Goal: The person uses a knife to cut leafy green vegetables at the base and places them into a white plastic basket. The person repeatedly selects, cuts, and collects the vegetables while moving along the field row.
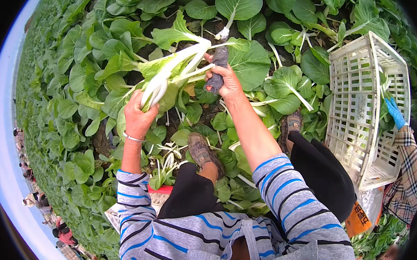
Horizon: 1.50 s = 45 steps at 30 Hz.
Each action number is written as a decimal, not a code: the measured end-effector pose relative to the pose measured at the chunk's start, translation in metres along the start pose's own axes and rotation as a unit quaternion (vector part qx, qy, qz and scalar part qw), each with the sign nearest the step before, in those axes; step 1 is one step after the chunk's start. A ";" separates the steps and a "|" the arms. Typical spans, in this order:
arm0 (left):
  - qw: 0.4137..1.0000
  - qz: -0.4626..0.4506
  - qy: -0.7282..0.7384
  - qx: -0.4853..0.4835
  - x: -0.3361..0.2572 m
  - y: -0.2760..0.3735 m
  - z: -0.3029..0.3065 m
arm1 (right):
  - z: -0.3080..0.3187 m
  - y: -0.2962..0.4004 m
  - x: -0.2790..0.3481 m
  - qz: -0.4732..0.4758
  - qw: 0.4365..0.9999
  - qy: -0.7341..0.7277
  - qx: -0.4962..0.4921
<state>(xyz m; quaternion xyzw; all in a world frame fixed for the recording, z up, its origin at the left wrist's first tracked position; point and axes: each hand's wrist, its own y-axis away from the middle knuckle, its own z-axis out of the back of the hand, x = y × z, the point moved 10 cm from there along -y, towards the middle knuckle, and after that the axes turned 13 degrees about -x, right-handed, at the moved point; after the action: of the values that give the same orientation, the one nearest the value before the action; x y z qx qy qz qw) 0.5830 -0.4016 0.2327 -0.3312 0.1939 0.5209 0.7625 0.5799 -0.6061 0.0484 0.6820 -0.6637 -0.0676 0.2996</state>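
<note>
My left hand grips the pale stalks of a leafy green vegetable at one end. These stalks stretch up and right to my right hand, which is closed around a dark, wrapped handle of a tool; the tool's working end is not clear. Stalks touch the fingers of my right hand, but whether they are also gripped there I cannot tell. Broad green leaves on white stems lie behind the handle. Loose white stalks and trimmed leaves are on the ground near my shoe.
A white plastic crate stands tilted at the right, with greens inside. A co-worker's blue-gloved hand reaches into it. Dense leafy plants fill the left. My shoes are among leaves. Several people are far off at lower left.
</note>
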 end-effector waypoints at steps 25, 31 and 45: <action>0.945 0.119 0.300 0.048 -0.105 0.074 0.098 | -0.249 0.253 0.062 0.333 0.724 0.538 0.275; 0.901 0.131 0.408 0.068 -0.112 0.093 0.095 | -0.267 0.276 0.028 0.206 0.813 0.471 0.273; 0.829 0.089 0.553 -0.011 -0.121 0.149 0.144 | -0.287 0.306 -0.061 0.128 0.820 0.456 0.321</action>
<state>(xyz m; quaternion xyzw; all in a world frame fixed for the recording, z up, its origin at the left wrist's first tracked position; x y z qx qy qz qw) 0.3924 -0.3449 0.3665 -0.5537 0.6054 0.3184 0.4748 0.4489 -0.4382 0.4148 0.6014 -0.5163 0.5071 0.3385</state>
